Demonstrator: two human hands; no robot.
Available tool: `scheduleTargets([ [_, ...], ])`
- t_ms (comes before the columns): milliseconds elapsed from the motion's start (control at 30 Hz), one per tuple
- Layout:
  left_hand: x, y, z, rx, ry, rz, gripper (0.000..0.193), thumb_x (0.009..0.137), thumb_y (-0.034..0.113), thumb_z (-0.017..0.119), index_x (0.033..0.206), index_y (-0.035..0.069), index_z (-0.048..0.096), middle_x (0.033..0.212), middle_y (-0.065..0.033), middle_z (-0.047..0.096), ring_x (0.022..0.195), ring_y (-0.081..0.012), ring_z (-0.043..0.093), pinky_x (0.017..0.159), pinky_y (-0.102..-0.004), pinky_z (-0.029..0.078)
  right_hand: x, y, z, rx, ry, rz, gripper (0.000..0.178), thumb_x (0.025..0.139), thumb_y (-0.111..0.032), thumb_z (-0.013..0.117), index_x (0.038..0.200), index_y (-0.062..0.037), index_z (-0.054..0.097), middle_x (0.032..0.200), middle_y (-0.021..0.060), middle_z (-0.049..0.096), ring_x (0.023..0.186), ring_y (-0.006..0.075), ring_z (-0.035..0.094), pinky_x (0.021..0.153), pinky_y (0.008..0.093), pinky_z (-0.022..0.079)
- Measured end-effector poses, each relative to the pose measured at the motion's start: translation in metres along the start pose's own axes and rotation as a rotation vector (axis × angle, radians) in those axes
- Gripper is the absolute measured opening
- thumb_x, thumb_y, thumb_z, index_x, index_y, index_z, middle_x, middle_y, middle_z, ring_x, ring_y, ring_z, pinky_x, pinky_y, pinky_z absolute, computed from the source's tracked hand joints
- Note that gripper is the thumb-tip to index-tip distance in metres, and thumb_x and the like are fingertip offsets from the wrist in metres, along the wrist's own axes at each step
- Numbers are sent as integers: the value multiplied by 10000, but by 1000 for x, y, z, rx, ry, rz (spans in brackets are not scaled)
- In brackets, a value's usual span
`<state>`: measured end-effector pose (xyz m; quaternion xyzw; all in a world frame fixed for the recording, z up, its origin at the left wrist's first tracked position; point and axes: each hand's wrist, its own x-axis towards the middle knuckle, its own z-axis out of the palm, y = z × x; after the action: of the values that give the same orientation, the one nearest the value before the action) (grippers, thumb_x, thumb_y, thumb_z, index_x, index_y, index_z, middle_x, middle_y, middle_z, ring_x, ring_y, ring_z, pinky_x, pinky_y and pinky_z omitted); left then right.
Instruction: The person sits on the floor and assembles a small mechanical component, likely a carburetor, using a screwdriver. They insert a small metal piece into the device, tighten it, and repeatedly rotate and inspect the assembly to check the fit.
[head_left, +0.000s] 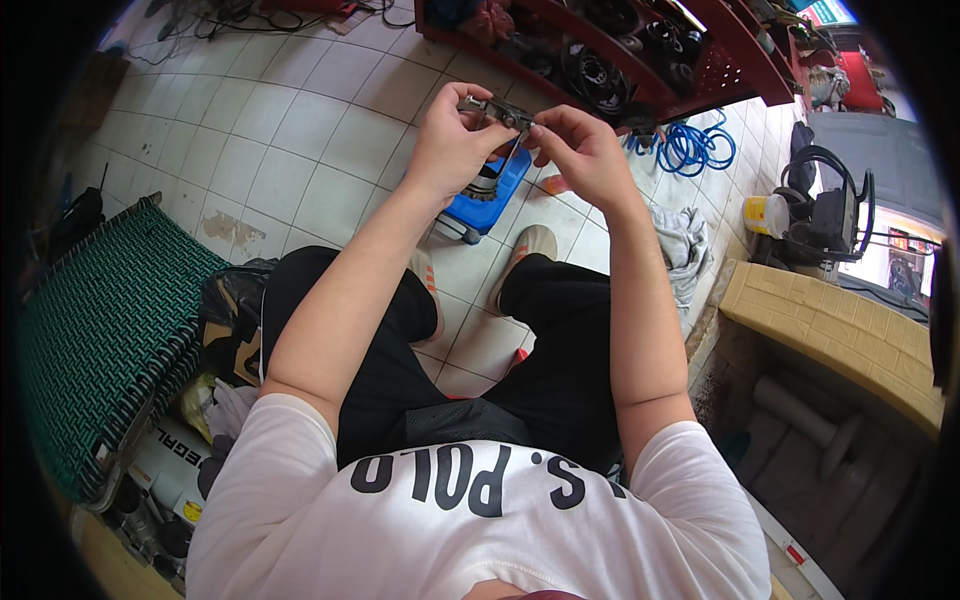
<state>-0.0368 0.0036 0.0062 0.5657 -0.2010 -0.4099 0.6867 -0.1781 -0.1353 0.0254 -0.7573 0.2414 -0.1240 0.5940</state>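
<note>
Both arms reach forward, and a small grey metal part (500, 113) is held up between my hands; its exact kind is too small to tell. My left hand (450, 140) grips its left end between thumb and fingers. At its right end, the fingertips of my right hand (582, 150) pinch it. A thin rod-like piece hangs below the part near my right fingertips. Under my hands stands a low blue plastic box or stool (512, 192), with a round dark metal piece (484, 186) on top, partly hidden by my left hand.
A red metal rack (640, 50) holding machine parts stands at the far side. Coiled blue hose (692, 148) and a grey cloth (682, 245) lie on the tiled floor to the right. At the left is a green woven seat (110, 330). A white-and-yellow bucket (766, 214) stands right.
</note>
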Motion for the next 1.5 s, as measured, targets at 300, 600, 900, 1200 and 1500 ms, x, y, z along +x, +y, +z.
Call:
scheduleTargets([
  [300,0,-3,1,-11,-2,2,473,847,23,784,1210,10,482,941,-87,658,846,-141,689,690,-280,604,1,6,-1,-47,37,-65,190,906,-134,744,1032,-4,689,845,21,719,712,71,658,649,237,523],
  [600,1,-7,1,16,7,30,475,843,15,779,1212,-1,480,922,-96,660,816,-159,699,697,-300,605,2,5,-1,-22,19,18,209,906,-138,727,1046,10,680,887,47,738,715,81,669,657,238,535],
  [900,0,-4,1,-34,6,27,470,842,-17,755,1211,0,465,913,-108,667,791,-175,707,687,-306,602,2,6,0,-24,75,-65,187,892,-121,736,1034,-4,707,919,47,732,744,86,670,673,243,534],
  [1200,1,-5,0,-10,26,23,459,837,-29,748,1205,-2,474,900,-103,657,784,-174,705,680,-309,601,1,2,2,-66,93,-172,155,901,-119,735,1020,-22,712,970,35,707,809,96,660,709,247,530],
  [1500,3,-13,-2,47,36,48,464,819,5,775,1195,9,504,904,-93,654,812,-149,680,689,-294,582,2,11,4,-13,113,-161,152,956,-142,689,1031,-10,695,888,34,708,781,87,661,699,251,525],
])
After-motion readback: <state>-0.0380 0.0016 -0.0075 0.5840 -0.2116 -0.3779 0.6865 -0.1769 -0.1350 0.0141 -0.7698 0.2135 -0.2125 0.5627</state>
